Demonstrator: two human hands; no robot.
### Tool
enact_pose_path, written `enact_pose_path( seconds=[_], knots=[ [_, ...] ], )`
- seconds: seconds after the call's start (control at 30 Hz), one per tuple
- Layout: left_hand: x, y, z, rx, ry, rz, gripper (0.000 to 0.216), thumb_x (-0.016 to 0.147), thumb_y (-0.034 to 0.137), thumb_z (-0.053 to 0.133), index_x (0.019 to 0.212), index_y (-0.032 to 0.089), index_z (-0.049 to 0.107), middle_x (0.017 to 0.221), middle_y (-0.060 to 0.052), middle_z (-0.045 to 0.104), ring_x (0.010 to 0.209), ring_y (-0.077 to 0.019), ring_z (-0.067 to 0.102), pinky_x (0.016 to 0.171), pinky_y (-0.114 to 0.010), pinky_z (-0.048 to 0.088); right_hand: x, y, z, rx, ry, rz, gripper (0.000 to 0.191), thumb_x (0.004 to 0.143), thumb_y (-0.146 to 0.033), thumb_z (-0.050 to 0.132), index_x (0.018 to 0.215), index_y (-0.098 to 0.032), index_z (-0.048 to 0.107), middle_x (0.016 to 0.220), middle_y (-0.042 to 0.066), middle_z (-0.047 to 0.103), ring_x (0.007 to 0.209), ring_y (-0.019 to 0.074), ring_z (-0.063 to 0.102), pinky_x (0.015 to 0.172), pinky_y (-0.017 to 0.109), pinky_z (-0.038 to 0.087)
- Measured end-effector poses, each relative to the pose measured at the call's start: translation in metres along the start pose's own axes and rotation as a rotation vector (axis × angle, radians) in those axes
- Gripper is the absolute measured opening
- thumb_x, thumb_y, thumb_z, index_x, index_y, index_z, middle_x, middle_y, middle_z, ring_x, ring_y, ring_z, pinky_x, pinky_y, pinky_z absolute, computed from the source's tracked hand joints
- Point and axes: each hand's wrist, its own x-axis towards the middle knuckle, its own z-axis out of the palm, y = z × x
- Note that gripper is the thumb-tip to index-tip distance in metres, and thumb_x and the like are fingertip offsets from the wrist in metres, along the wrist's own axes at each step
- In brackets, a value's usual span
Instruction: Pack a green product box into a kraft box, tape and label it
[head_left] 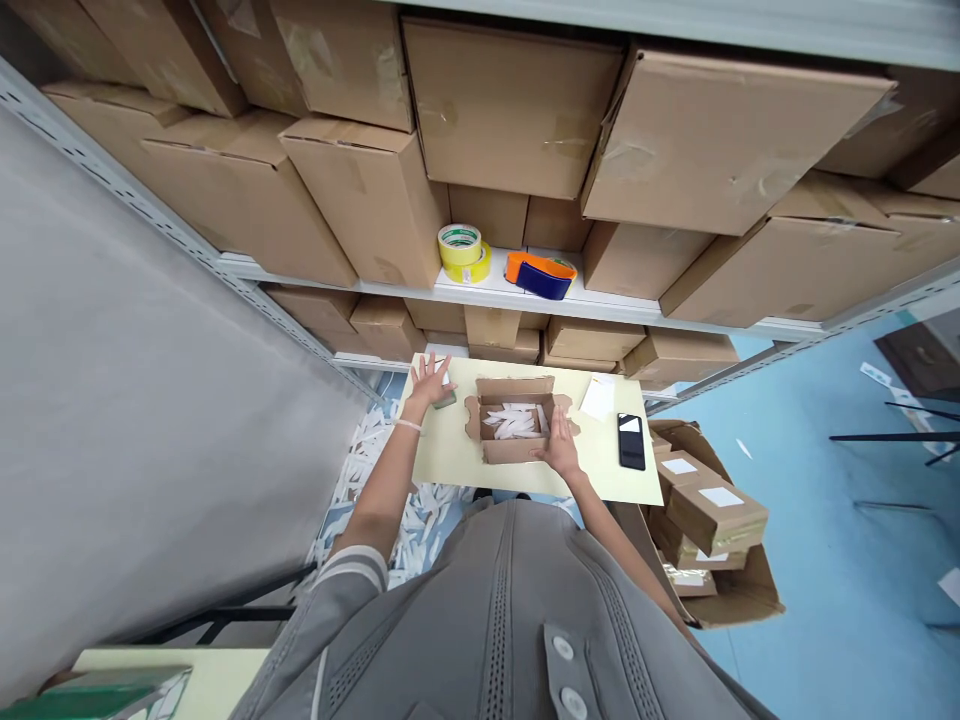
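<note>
An open cardboard box [514,449] with white packing pieces [514,420] inside sits on the pale yellow table [457,455]. My right hand [559,443] rests against the box's right side, fingers together and stretched. My left hand [430,383] lies spread at the table's far left corner, over a small green-and-white object [447,396] I cannot name. Whether it grips that object is unclear.
A black phone [631,440] and a white paper [598,397] lie on the table's right part. Yellow tape rolls [463,252] and an orange-blue tape dispenser [541,275] sit on the shelf among cartons. A large carton of labelled boxes [709,515] stands at right. White scraps litter the floor at left.
</note>
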Motion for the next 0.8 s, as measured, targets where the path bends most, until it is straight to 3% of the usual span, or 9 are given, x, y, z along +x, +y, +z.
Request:
enact_pose_path(
  seconds=[0.2, 0.33, 0.47, 0.57, 0.7, 0.8],
  knots=[
    [0.001, -0.006, 0.011, -0.058, 0.076, 0.049, 0.073, 0.079, 0.024, 0.066, 0.147, 0.026, 0.039, 0.153, -0.012, 0.036, 0.144, -0.0326, 0.022, 0.110, -0.044, 0.037, -0.003, 0.002, 0.001, 0.044, 0.032, -0.022, 0.121, 0.072, -0.037, 0.076, 0.156, -0.010, -0.007, 0.162, 0.020, 0.013, 0.151, 0.0296, 0.009, 0.122, 0.045, 0.017],
    [-0.006, -0.003, 0.010, -0.087, 0.125, 0.047, 0.068, 0.075, 0.024, 0.069, 0.140, 0.027, 0.048, 0.143, -0.009, 0.044, 0.133, -0.0298, 0.034, 0.099, -0.039, 0.047, -0.005, 0.001, 0.001, 0.028, 0.038, -0.012, 0.118, 0.074, -0.035, 0.074, 0.156, -0.015, -0.008, 0.163, 0.017, 0.012, 0.151, 0.0276, 0.009, 0.121, 0.044, 0.019],
    [-0.014, -0.001, 0.010, -0.131, 0.174, 0.011, 0.061, 0.074, 0.024, 0.069, 0.133, 0.029, 0.054, 0.137, -0.007, 0.049, 0.129, -0.0306, 0.037, 0.093, -0.039, 0.049, -0.003, 0.001, -0.002, 0.025, 0.027, -0.008, 0.119, 0.073, -0.035, 0.075, 0.156, -0.016, -0.008, 0.163, 0.017, 0.014, 0.151, 0.0281, 0.011, 0.121, 0.045, 0.019],
    [-0.026, -0.007, 0.015, -0.220, 0.257, -0.035, 0.056, 0.073, 0.025, 0.069, 0.128, 0.027, 0.058, 0.133, -0.008, 0.052, 0.126, -0.0306, 0.040, 0.098, -0.040, 0.046, -0.001, 0.000, -0.004, 0.028, 0.023, -0.019, 0.120, 0.072, -0.035, 0.076, 0.157, -0.016, -0.007, 0.162, 0.017, 0.014, 0.151, 0.0289, 0.012, 0.121, 0.045, 0.019],
    [-0.051, -0.026, 0.026, -0.450, 0.448, -0.191, 0.053, 0.070, 0.029, 0.071, 0.121, 0.021, 0.060, 0.122, -0.009, 0.058, 0.119, -0.0284, 0.050, 0.107, -0.044, 0.039, -0.001, 0.000, -0.007, 0.034, 0.024, -0.023, 0.118, 0.073, -0.037, 0.076, 0.157, -0.018, -0.004, 0.162, 0.017, 0.016, 0.151, 0.0284, 0.012, 0.121, 0.045, 0.021],
    [-0.080, -0.040, 0.029, -0.691, 0.618, -0.293, 0.058, 0.069, 0.035, 0.073, 0.123, 0.021, 0.059, 0.120, -0.008, 0.058, 0.114, -0.0255, 0.055, 0.105, -0.042, 0.042, -0.001, -0.004, -0.012, 0.061, 0.002, -0.008, 0.115, 0.072, -0.040, 0.077, 0.157, -0.014, 0.004, 0.162, 0.019, 0.017, 0.151, 0.0286, 0.009, 0.122, 0.044, 0.019]
  ],
)
